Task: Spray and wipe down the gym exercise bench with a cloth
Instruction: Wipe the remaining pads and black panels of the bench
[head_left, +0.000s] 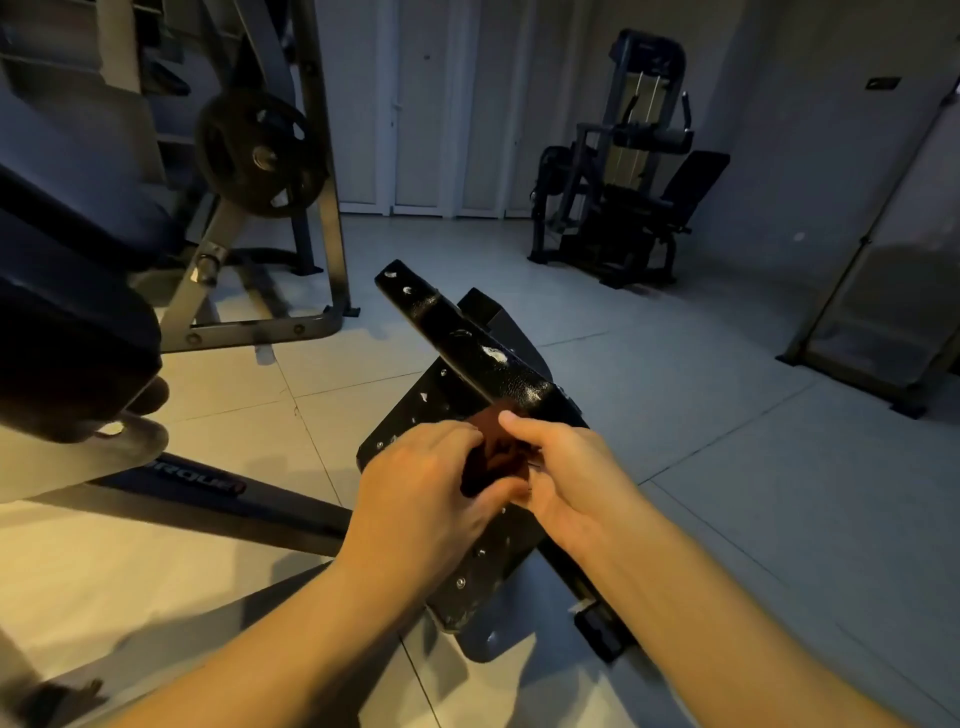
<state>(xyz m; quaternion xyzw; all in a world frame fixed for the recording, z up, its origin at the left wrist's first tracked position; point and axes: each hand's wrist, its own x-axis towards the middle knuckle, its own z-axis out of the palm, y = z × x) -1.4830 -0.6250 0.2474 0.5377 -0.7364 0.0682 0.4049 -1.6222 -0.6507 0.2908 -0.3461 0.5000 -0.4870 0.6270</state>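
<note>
A small dark reddish-brown cloth (496, 449) is bunched between my two hands, just above a black metal footplate (415, 415) of the bench frame. My left hand (421, 483) grips the cloth from the left, fingers curled over it. My right hand (556, 467) pinches its upper right edge with thumb and fingers. A black bar (467, 348) with chipped paint runs up and left from under my hands. The padded black bench (67, 332) shows at the left edge. No spray bottle is in view.
A grey rack with a black weight plate (257, 153) stands at the upper left. The bench's base rail (218, 491) crosses the tiled floor at left. A black weight machine (628, 171) stands at the back right; a leaning frame (862, 291) is at the far right.
</note>
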